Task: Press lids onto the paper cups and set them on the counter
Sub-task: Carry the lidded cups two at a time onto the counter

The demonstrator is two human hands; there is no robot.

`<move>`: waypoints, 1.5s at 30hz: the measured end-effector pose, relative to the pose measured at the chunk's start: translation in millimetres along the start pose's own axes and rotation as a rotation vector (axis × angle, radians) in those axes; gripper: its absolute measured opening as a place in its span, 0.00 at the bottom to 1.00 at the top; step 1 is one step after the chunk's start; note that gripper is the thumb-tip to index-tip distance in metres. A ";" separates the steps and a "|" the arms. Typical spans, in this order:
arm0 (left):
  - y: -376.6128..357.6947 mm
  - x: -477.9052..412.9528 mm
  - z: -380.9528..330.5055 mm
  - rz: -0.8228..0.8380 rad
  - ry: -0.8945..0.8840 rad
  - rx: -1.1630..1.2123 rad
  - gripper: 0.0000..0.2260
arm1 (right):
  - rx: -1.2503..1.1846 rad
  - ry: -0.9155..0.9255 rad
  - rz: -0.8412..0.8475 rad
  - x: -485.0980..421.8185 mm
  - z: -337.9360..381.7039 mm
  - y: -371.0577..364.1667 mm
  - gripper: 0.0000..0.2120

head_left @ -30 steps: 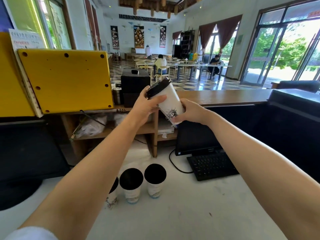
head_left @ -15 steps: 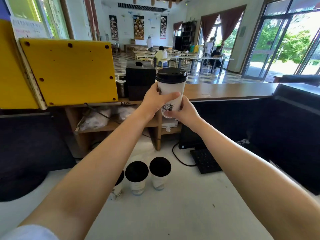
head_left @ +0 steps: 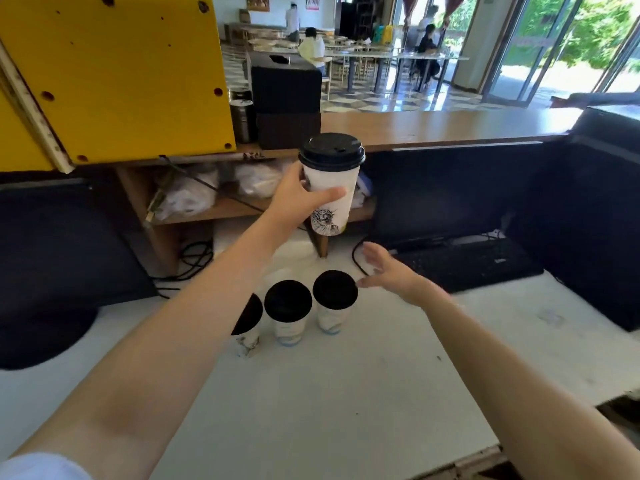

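My left hand grips a white paper cup with a black lid pressed on it, held upright in the air in front of the wooden counter. My right hand hovers lower down with fingers spread, holding nothing, its fingertips close to the nearest of three lidded cups. Those three stand in a row on the white worktop: right cup, middle cup, and left cup, which my left forearm partly hides.
A black keyboard and monitor sit to the right. A yellow panel leans at upper left beside black boxes on the counter. Shelves with bags lie below. The white worktop stretches in front.
My right hand let go of the held cup and dropped down toward the row of cups. The left hand now holds the lidded cup alone, upright.
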State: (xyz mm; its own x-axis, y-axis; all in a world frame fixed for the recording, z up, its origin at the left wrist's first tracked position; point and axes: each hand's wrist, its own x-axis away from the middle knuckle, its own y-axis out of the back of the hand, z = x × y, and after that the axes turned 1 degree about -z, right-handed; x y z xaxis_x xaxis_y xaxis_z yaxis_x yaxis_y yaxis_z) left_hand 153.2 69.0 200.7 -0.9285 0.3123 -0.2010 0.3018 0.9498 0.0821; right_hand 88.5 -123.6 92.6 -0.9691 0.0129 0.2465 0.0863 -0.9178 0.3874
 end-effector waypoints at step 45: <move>-49.9 -105.2 -86.8 -0.137 -0.094 -0.067 0.25 | -0.197 0.461 -0.174 -53.1 130.2 186.8 0.30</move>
State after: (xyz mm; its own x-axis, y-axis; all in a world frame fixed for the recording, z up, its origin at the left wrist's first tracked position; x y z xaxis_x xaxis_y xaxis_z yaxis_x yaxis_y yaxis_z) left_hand 217.0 -12.7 302.4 -0.9346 0.1834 -0.3049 0.1562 0.9814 0.1117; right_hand 186.1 -244.2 267.6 -0.9702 0.0367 -0.2394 -0.0868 -0.9755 0.2024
